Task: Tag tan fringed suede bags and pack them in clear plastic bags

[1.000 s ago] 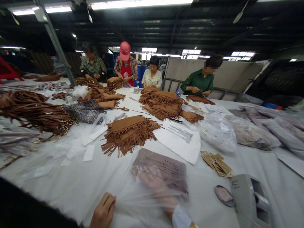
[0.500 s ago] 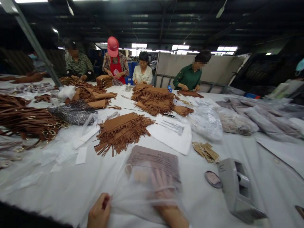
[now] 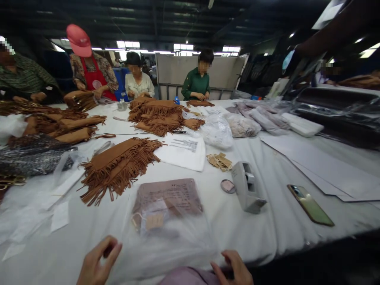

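A clear plastic bag (image 3: 178, 241) lies on the white table (image 3: 267, 229) right in front of me. Inside it is a flat brown piece (image 3: 169, 196) with printed text and a small paper tag. My left hand (image 3: 96, 263) pinches the bag's near left edge between thumb and fingers. At the bag's near right corner is my right hand (image 3: 234, 269), fingers loosely curled and apart, touching or just off the plastic.
A brown fringed suede piece (image 3: 118, 166) lies behind the bag, with a white printed pouch (image 3: 184, 152) and paper tags (image 3: 219, 161) beyond. A grey tape dispenser (image 3: 246, 190), a round disc (image 3: 228, 186) and a phone (image 3: 310, 204) sit to the right. Several people work across the table.
My right hand has come out from under the plastic to the bag's near right corner. The view has swung right, bringing in the phone. My left hand stays at the bag's left edge.
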Tool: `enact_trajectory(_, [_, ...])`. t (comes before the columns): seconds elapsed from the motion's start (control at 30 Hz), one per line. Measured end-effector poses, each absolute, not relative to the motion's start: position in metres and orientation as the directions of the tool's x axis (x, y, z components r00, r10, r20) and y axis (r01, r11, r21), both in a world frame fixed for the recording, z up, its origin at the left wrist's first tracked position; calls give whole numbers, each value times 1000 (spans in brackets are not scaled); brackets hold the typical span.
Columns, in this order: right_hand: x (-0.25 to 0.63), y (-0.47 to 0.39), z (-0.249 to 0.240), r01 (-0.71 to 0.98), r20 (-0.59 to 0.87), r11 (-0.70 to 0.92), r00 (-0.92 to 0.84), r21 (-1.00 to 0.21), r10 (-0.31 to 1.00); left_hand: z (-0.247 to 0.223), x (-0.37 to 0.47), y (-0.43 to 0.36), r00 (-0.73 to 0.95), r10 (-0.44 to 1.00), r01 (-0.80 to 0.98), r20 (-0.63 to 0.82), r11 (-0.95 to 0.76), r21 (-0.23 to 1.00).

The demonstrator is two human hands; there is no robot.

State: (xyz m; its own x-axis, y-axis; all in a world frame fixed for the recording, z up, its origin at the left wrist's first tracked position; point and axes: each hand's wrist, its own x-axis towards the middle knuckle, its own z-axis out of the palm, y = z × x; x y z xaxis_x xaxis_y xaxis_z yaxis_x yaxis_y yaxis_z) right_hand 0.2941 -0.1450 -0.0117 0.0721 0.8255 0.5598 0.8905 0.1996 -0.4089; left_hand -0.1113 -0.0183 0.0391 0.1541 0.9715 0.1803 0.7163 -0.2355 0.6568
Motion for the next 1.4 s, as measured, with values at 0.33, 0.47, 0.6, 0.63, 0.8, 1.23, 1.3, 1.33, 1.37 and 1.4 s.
enact_trajectory(0.33, [267, -116, -11, 878, 437, 6, 232, -479, 869, 94, 156, 109, 804, 577, 584, -144, -720, 375])
enact_trajectory(0.47, [263, -111, -18, 854, 476, 11, 280, -521, 834, 66, 178, 113, 762, 563, 644, -320, -712, 279])
enact_trajectory(0.6, [261, -119, -16, 813, 565, 94, 310, -574, 765, 48, 175, 113, 732, 575, 669, -367, -709, 224])
enact_trajectory(0.63, [260, -122, -15, 807, 587, 120, 310, -578, 748, 46, 174, 112, 729, 578, 672, -368, -708, 218])
enact_trajectory(0.8, [258, -141, -13, 805, 617, 172, 279, -568, 736, 39, 174, 112, 725, 587, 677, -361, -705, 213])
enact_trajectory(1.23, [288, -142, 36, 872, 645, 320, -7, -370, 765, 83, 62, 29, 821, 571, 558, -17, -794, 241])
enact_trajectory(1.3, [278, -120, 50, 892, 615, 327, -72, -313, 785, 69, 19, -3, 794, 608, 596, 10, -781, 187])
enact_trajectory(1.33, [271, -114, 54, 899, 592, 328, -100, -291, 799, 60, -2, -20, 776, 630, 621, 9, -767, 159])
enact_trajectory(1.37, [264, -113, 55, 895, 552, 350, -150, -277, 820, 50, -20, -37, 760, 650, 643, 12, -754, 138])
enact_trajectory(1.4, [258, -116, 54, 875, 488, 400, -232, -273, 841, 41, -37, -55, 747, 664, 657, 25, -744, 126])
